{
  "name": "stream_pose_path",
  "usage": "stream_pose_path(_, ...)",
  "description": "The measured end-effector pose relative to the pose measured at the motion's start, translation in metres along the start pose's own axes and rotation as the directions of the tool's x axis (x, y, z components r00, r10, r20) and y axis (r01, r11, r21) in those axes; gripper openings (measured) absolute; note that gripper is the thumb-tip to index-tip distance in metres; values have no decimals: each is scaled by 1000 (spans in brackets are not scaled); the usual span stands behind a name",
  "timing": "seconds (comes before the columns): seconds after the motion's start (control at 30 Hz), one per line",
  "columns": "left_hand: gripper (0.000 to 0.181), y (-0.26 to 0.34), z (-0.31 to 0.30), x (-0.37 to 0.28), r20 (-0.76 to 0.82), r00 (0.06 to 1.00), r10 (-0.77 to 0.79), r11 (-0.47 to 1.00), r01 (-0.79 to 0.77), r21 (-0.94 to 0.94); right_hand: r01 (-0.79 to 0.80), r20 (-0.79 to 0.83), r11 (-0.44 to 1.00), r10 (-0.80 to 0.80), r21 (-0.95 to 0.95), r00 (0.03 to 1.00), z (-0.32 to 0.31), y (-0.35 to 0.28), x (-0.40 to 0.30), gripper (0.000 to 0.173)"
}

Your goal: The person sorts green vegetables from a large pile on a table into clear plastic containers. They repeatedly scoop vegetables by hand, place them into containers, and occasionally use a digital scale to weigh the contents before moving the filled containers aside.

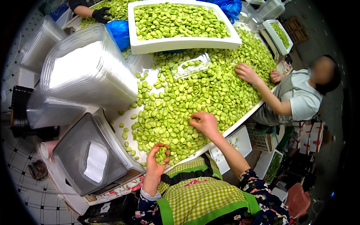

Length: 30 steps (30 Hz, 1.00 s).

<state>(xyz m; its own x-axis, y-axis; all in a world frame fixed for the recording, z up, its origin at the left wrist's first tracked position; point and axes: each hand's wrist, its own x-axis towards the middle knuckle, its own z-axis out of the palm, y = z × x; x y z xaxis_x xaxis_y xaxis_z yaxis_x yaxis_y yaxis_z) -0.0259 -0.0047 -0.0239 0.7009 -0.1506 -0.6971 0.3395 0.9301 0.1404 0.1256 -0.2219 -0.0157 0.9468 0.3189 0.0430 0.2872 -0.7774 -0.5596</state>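
Note:
Shelled green broad beans point(180, 112) lie heaped across a white table. Near the table's front edge, my left hand point(157, 160) is cupped round several beans, palm up. My right hand point(206, 123) reaches over the heap to its right, thumb and forefinger pinched close together at a bean; whether they grip it is unclear. A clear plastic tray point(192, 66) lies among the beans farther back. Behind it stands a white foam box point(185, 43) full of the same beans.
Tall stacks of clear plastic trays point(112, 70) stand at the left, beside a scale point(90, 154) with a tray on its grey platform. A co-worker point(298, 95) has both hands at the beans on the right. Another person's gloved hand point(101, 15) is at the far left, near a blue bag point(119, 33).

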Motion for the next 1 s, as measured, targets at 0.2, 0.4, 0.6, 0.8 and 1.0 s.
stream_pose_path(0.2,17,1,0,0,-5,1000,9,1000,-9,18,-484,456,109,209,868,865,-34,7,-6,23)
stream_pose_path(0.4,17,0,0,0,5,1000,5,1000,-5,19,-571,445,464,360,677,820,-25,0,8,20)
stream_pose_path(0.6,18,2,1,-3,1,1000,13,1000,-13,0,142,10,987,-142,-80,990,6,-15,10,26)
stream_pose_path(0.8,18,0,-3,-3,0,1000,23,1000,-23,12,-42,-9,844,56,535,998,4,1,11,11)
stream_pose_path(1.0,17,0,2,-1,-24,1000,7,1000,-7,12,-411,428,-125,167,903,888,-40,16,-10,27)
